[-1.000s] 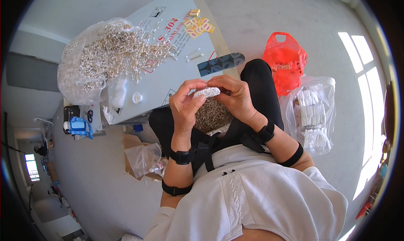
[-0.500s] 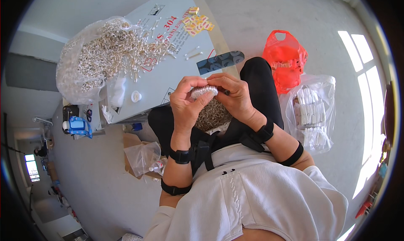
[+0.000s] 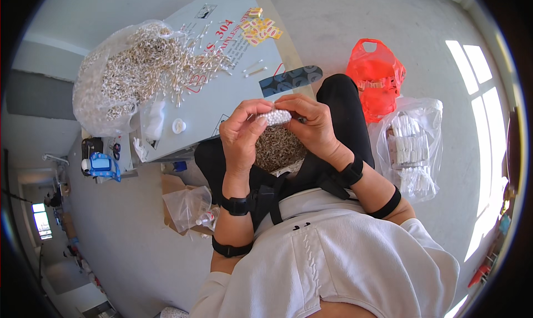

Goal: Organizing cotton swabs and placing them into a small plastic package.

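Observation:
A packed bundle of cotton swabs (image 3: 277,117) is held over my lap, its white tips showing as a rounded oblong. My left hand (image 3: 240,135) grips its left end, thumb across the near side. On the other end, my right hand (image 3: 312,124) has its fingers closed, and both hands' index fingertips meet at the bundle's far edge. Whether a thin bag wraps the bundle I cannot tell. Below the hands, between my thighs, lies a mass of loose cotton swabs (image 3: 279,149); what contains them is mostly hidden.
On the table (image 3: 208,104) at left, a clear bag (image 3: 89,99) spills many cotton swabs; yellow-and-white cards (image 3: 259,32) lie at its far end. A patterned dark strip (image 3: 291,81) juts past the table edge. Right on the floor are a red bag (image 3: 377,68) and a clear bag of white packs (image 3: 410,146).
The bundle has tilted so that more of its white tips face up. My left hand has shifted slightly left; my right hand stays nearly in place.

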The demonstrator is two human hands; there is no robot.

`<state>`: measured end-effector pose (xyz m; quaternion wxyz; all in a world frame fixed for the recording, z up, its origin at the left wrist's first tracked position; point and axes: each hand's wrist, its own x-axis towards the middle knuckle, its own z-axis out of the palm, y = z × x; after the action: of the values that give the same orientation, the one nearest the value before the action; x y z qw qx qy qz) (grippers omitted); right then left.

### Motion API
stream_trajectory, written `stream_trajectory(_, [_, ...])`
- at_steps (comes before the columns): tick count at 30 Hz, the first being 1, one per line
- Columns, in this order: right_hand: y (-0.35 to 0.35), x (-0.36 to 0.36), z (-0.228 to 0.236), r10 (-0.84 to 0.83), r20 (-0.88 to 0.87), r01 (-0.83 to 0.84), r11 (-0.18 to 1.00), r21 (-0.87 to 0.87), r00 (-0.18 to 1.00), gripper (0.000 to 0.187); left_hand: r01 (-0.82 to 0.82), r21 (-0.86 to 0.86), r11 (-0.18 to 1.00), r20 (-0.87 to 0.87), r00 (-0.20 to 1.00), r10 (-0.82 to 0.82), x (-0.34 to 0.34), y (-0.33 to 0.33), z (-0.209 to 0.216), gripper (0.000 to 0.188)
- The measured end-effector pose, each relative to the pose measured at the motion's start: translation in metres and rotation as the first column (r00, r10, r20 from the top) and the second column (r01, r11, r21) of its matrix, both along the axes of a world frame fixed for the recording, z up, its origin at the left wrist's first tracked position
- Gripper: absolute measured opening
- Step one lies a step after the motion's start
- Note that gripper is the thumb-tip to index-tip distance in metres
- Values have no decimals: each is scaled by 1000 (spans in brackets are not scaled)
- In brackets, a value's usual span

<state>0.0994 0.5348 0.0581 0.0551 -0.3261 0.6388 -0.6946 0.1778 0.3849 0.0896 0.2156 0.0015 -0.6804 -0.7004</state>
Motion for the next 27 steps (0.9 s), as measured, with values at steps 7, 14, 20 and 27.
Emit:
stream_trajectory(7, [2, -2, -2, 80, 134, -80, 997, -3, 988, 28, 51, 99, 994, -1, 999, -51, 1, -1, -3, 25])
stream_trajectory(14, [0, -2, -6, 120, 117, -116, 992, -46, 986, 22, -3, -163, 987, -33, 999, -2, 0, -5, -7, 22])
stream_trajectory(20, [1, -1, -4, 144, 203, -136, 989, -52, 969, 19, -6, -70, 998, 35, 999, 9, 0, -4, -7, 25])
stream_trajectory(27, [2, -6, -9, 133, 255, -132, 991, -24, 958, 16, 0, -99, 995, 169, 985, 16, 3, -21, -12, 25])
